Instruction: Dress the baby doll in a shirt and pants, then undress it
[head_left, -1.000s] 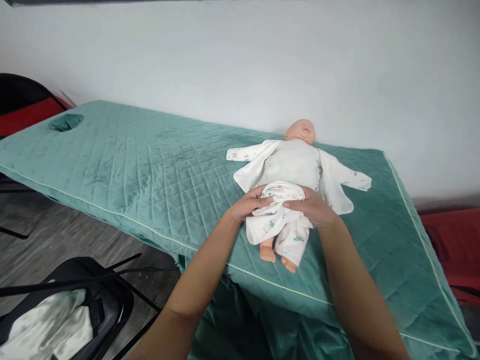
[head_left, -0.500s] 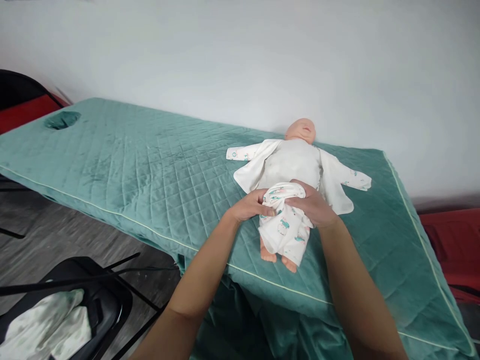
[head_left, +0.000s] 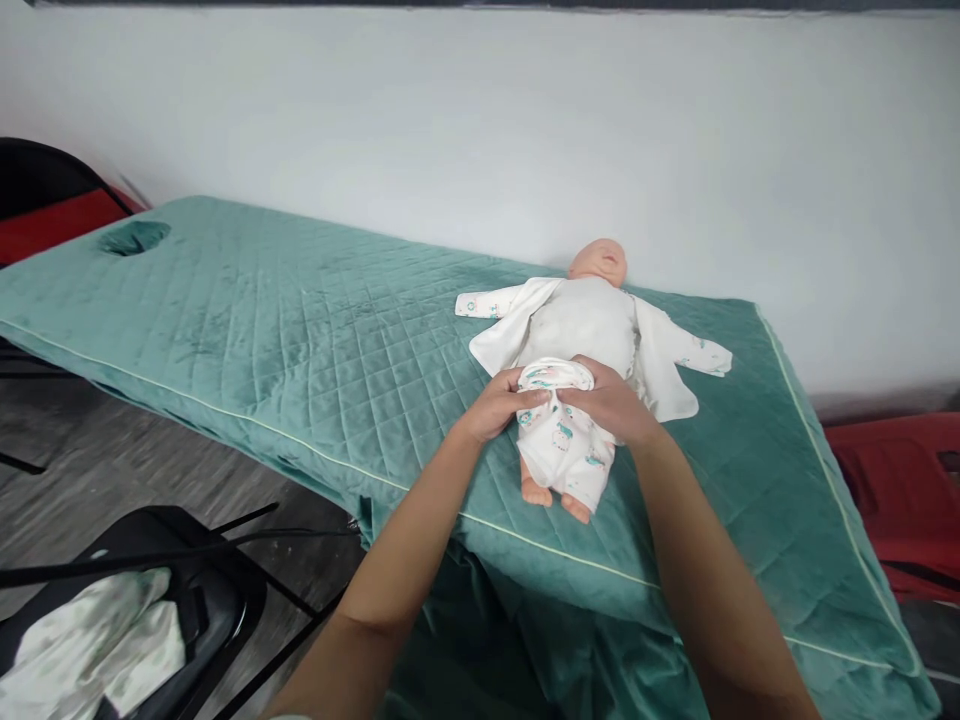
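Observation:
A baby doll [head_left: 600, 262] lies on its back on a green quilted massage table [head_left: 315, 340], head toward the wall. It wears an open white printed garment [head_left: 675, 365] with the sleeves spread out. My left hand [head_left: 501, 402] and my right hand [head_left: 611, 400] both pinch the bunched lower part of the garment [head_left: 564, 440] at the doll's waist. The fabric covers the legs, and two bare feet [head_left: 555, 498] stick out below.
A black chair [head_left: 187, 590] at lower left holds a crumpled printed cloth [head_left: 90, 645]. Red-cushioned furniture stands at far left [head_left: 52, 225] and far right [head_left: 892, 480]. A face hole [head_left: 133, 238] is in the table's left end. A white wall is behind.
The garment's lower flap, spread loose to the left a second ago, is now gathered over the doll's legs. Both hands have shifted slightly up and closer together at the waist.

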